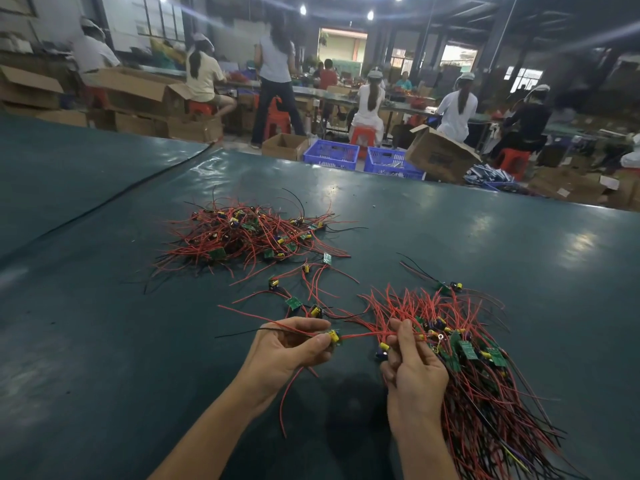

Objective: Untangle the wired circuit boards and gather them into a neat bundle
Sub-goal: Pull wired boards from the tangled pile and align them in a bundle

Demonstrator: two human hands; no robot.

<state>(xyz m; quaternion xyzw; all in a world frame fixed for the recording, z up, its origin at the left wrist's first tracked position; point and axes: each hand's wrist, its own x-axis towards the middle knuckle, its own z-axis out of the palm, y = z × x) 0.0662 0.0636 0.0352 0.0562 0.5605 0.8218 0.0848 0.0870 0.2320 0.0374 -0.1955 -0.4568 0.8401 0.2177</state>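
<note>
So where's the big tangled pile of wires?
In the head view, the pile lies on the table, left of centre, beyond the left hand and a few loose boards.

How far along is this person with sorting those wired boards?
Roughly partway. Done: a sizeable bundle, wires mostly aligned, gripped by the right hand. In hand: the left hand pinches one board, its red wire running toward the bundle. Left: a few loose boards just beyond, and the big tangled pile farther back.
</note>
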